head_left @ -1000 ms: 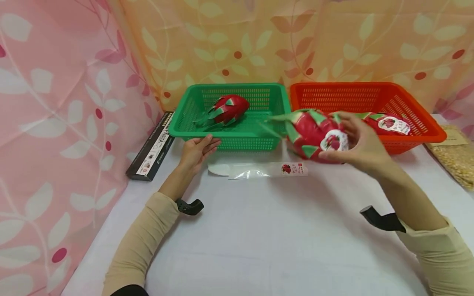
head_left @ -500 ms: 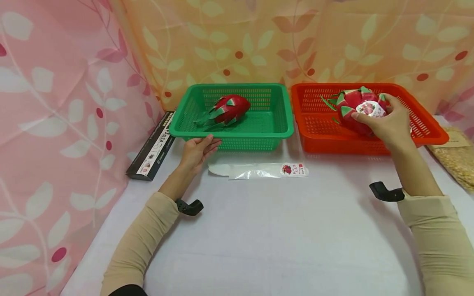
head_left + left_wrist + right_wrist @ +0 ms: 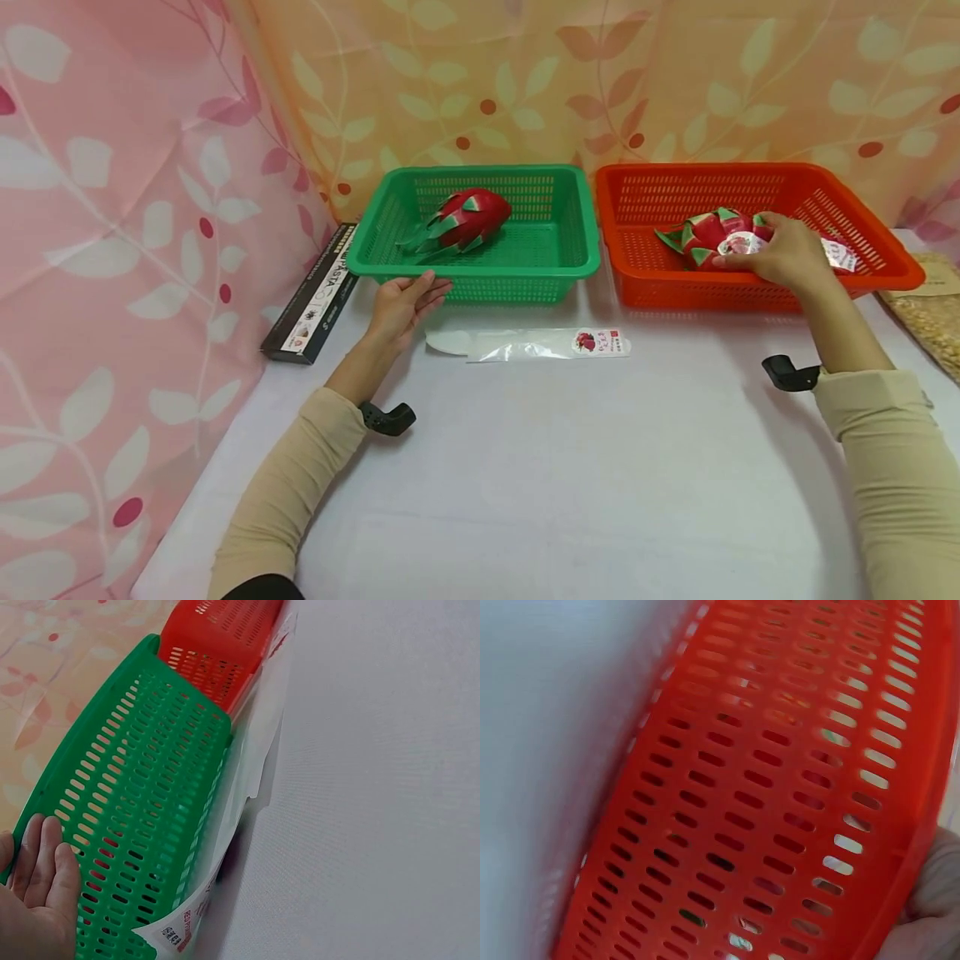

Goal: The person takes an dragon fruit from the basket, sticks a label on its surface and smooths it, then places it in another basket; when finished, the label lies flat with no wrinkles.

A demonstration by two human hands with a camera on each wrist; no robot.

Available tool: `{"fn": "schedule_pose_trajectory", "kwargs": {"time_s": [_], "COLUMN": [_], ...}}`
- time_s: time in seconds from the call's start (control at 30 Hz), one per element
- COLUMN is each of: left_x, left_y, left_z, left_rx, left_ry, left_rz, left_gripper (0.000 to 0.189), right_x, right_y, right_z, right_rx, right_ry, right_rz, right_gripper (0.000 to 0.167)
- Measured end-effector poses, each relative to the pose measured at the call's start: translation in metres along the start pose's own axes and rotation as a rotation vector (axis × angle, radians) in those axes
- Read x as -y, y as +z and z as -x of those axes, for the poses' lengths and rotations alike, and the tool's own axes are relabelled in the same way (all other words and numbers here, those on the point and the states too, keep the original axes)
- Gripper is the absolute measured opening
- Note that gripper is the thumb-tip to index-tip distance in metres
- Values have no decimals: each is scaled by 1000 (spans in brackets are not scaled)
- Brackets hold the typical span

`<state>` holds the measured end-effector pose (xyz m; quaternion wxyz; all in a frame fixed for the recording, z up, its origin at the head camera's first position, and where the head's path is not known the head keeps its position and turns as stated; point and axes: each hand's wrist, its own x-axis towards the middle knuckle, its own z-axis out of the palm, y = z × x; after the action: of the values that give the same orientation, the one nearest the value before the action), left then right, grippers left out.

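Tablecloth (image 3: 570, 483): white, smooth weave, spread in front of and under the green basket (image 3: 480, 271).
Packet (image 3: 540, 344): clear, glossy flat sleeve, labelled, lying just in front of the green basket.
Left hand (image 3: 401, 310): gripping the green basket's front rim, thumb on top, fingers against the slotted wall.
Black box (image 3: 311, 300): long, printed, slanted beside the green basket's left end.
Right hand (image 3: 791, 254): grasping the held fruit, right of the green basket.
Held fruit (image 3: 708, 237): red dragon fruit, rounded, green-tipped scales, sticker; within the red basket (image 3: 652, 293). Contact with its floor: cannot tell.
Risk: uneven release could roll the held fruit into the labelled fruit (image 3: 840, 254) beside it; scales could snag on slots; a left-hand tug could tip the green basket and shift the loose fruit (image 3: 480, 212) inside.
Baskets: moulded plastic by appearance, flared, slotted walls.
Curtain (image 3: 465, 75): leaf-patterned, creased, behind the green basket.
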<state>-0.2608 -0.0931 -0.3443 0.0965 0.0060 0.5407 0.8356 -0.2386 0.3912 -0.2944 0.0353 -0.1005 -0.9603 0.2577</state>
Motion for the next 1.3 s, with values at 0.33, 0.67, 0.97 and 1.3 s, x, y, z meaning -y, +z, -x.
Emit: {"fn": "schedule_pose_trajectory", "kwargs": {"time_s": [0.33,0.67,0.97,1.3], "left_x": [0,-59,-144,-142], "left_y": [-1,19,43,56], "left_z": [-1,0,-49,-128], "left_rx": [55,380,47,-210], "left_ry": [-35,26,121,-25], "left_rz": [-34,-271,-300,-359], "left_gripper": [22,27,24,41], "right_x": [-1,-11,-25,-41], "right_y": [-2,11,7,17], "right_z": [10,51,68,77], "right_rx": [-52,-358,-383,124], "right_ry": [-28,-100,-123,-80], "right_rz": [-8,-198,-643,-918], "right_gripper": [79,44,23,29]}}
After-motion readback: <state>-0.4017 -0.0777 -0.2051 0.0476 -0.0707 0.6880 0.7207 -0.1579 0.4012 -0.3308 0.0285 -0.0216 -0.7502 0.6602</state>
